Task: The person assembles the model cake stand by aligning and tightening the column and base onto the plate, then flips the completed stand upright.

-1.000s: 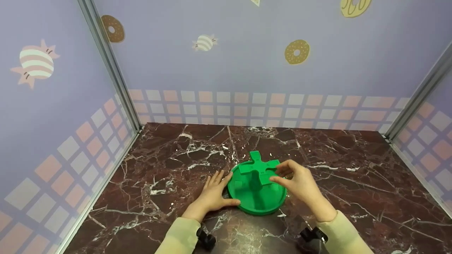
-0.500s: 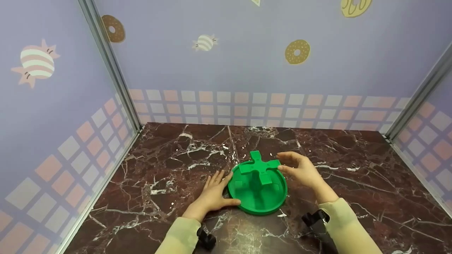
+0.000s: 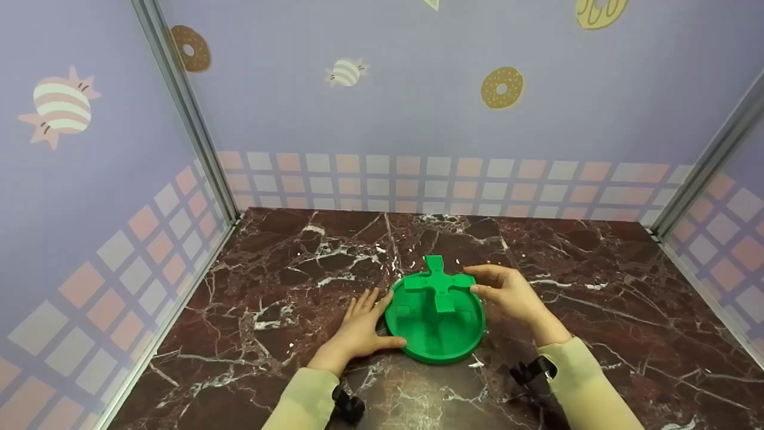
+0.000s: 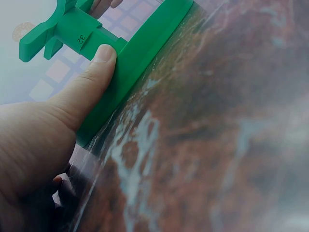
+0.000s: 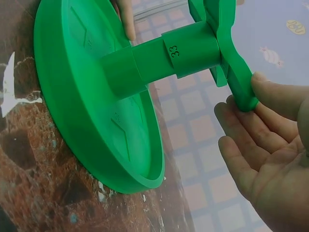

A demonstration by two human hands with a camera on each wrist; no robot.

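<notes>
A round green dish (image 3: 418, 334) with a raised rim lies on the table. From its middle rises a stepped green post (image 5: 154, 58), marked 33 in the right wrist view, topped by a green four-armed cross (image 3: 440, 282). My left hand (image 3: 358, 334) rests against the dish's left side, fingers straight and spread, thumb along the near rim. In the left wrist view its thumb (image 4: 91, 77) presses on the rim. My right hand (image 3: 514, 295) pinches the end of the cross's right arm, thumb on one side and fingers on the other. The other cross arms stand free.
The dark red marbled table (image 3: 286, 269) extends around the dish. A patterned back wall (image 3: 406, 107) and side walls with metal corner posts (image 3: 194, 113) enclose it. A black wrist camera (image 3: 348, 405) sits on each forearm.
My right hand shifted from the front arm of the cross to its right arm. The cross has turned slightly clockwise as seen from above. My left hand and the dish stay put.
</notes>
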